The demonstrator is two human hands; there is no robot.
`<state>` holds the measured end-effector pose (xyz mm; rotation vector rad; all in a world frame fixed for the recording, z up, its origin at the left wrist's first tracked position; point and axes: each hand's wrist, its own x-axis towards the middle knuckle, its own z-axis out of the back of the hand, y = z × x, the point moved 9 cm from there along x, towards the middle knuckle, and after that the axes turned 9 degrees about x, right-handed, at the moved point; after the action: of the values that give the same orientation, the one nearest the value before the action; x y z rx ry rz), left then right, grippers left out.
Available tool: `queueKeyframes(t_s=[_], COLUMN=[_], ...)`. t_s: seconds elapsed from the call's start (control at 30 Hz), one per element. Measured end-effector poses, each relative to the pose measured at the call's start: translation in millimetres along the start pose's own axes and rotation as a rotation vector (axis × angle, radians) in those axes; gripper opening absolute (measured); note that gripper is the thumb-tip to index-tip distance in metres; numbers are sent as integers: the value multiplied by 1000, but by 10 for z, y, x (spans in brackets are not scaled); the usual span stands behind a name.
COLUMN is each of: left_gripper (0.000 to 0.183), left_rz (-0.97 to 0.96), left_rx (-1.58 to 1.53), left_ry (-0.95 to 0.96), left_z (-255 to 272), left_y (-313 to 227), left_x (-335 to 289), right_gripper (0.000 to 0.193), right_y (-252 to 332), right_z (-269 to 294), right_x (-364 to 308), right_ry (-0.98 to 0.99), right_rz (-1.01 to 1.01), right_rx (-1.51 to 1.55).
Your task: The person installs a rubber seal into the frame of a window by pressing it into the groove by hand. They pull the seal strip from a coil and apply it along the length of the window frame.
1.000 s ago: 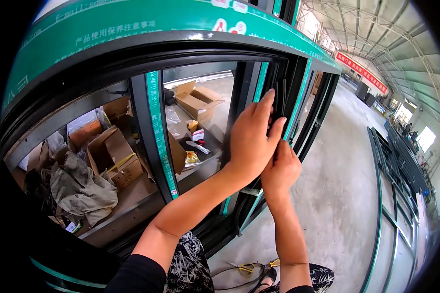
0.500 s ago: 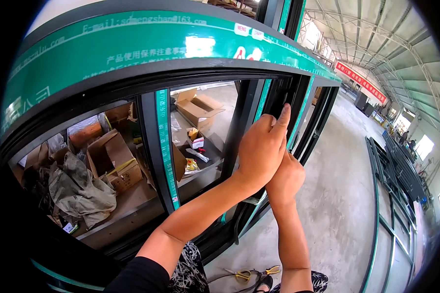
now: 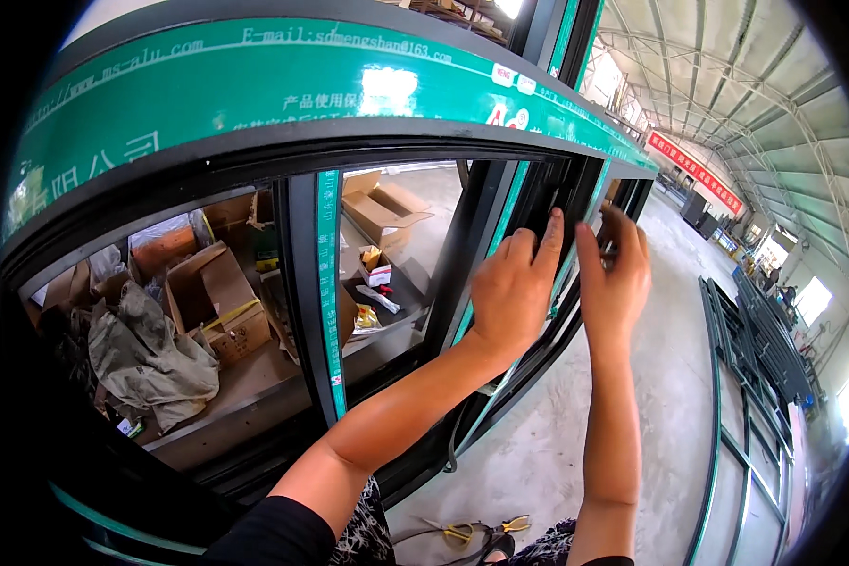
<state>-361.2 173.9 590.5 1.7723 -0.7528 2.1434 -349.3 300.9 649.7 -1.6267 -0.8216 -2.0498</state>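
A dark window frame (image 3: pixel 486 241) with green protective film stands in front of me. At its right-hand upright, my left hand (image 3: pixel 511 294) rests closed against the profile. Its index finger is stretched upward, the tip pressing into the black channel (image 3: pixel 547 193) near the top corner; the other fingers are curled and the thumb is hidden. Just right of that upright, my right hand (image 3: pixel 618 283) is raised with thumb and bent fingers apart. No object shows in it. Part of it overlaps the frame's outer edge, and I cannot tell whether it touches.
Through the frame show cardboard boxes (image 3: pixel 219 307), a grey cloth sack (image 3: pixel 151 363) and small packets. Yellow-handled pliers (image 3: pixel 457 536) lie on the floor by my feet. Long metal frames (image 3: pixel 750 424) lie stacked at the right. A red banner (image 3: pixel 693 170) hangs farther back.
My right hand has come away from beneath the left wrist, moved up and right, and opened. The left hand has shifted slightly down, its index finger still at the channel. The view has turned a little.
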Motion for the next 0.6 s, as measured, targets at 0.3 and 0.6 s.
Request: queueKeyframes(t_s=[0.3,0.6], left_gripper=[47,45], left_rz=[63,48], left_rx=[35,-23], left_ry=[-42,-120], left_z=[-30,-8], left_y=[4,7], left_x=[-58,-108], right_gripper=[52,61], right_y=[-465,-625], right_z=[-431,-470], right_x=[202,100], right_ry=[49,94], right_rz=[-296,-392], right_rx=[402,595])
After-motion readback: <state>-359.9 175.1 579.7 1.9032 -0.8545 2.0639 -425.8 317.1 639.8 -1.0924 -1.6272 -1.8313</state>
